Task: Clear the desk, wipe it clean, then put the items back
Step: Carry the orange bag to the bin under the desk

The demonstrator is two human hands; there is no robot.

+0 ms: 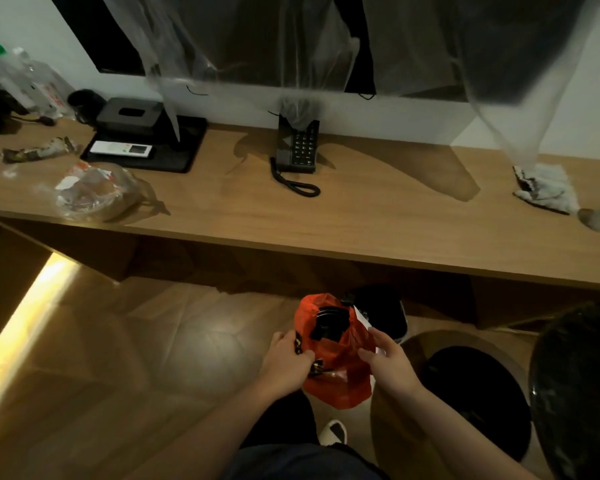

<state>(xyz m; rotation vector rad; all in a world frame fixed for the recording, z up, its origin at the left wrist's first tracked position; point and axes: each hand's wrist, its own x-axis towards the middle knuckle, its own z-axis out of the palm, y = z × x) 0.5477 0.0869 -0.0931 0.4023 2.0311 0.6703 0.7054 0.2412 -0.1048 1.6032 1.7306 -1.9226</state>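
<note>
Both hands, left hand (284, 362) and right hand (388, 362), pinched the crinkly orange plastic bag (340, 382) low before the long wooden desk (361, 216). It looked light, limp and slippery, best gripped at its rim.

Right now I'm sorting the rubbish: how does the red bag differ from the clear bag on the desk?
The red bag is opaque and held low over the floor by both hands, left hand and right hand; the clear bag is see-through and lies untouched on the desk. Both are crumpled plastic with something inside.
</note>
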